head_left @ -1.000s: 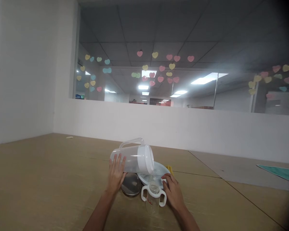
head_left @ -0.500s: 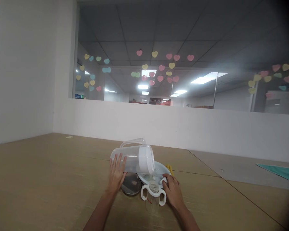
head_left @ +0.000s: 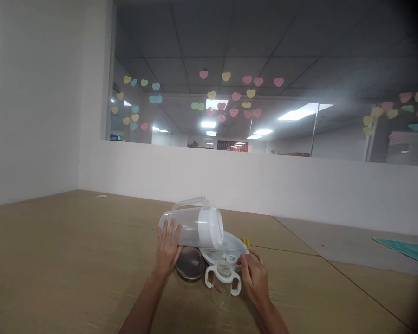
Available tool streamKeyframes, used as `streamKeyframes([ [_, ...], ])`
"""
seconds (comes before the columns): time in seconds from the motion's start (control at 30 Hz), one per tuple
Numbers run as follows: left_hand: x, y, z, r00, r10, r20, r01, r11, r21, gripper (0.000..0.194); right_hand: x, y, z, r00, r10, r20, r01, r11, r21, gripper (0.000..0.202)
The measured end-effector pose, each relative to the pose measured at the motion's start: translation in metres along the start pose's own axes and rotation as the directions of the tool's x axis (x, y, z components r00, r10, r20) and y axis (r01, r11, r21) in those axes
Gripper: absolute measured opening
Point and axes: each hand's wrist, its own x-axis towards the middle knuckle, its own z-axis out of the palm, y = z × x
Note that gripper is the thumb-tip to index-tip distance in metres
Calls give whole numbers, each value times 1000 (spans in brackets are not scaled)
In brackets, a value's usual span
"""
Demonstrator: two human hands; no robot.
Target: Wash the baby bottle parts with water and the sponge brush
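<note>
- Beside the pale plate [head_left: 237,242], the right hand [head_left: 255,273] had drawn its fingers together; whether they pinched anything could not be told. Half a second earlier, they were on a white piece.
- On the plate, a white ring [head_left: 231,259] had come into view, near those fingers.
- Across the pitcher [head_left: 186,228], the left hand [head_left: 167,250] kept its fingers splayed and clamped on the side; that one pitcher lay sideways, handle uppermost, overlapping the plate in view.
- Between the hands stood one clear bottle [head_left: 221,293] with two white handles, upright on the table [head_left: 73,260].
- Left of it: one round metal object [head_left: 190,265].
- Farther right: one teal cloth [head_left: 404,250].
</note>
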Motion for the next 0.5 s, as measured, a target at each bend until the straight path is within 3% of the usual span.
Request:
streamKeyframes([
  [0.17, -1, -3, -1, 997, -73, -22, 69, 987, -144, 76, -7, -7, 4, 991, -128, 49, 130, 991, -43, 43],
  [0.5, -4, -5, -2, 998, 59, 34, -52, 985, -164, 77, -12, -6, 14, 992, -120, 41, 124, 984, -126, 47],
])
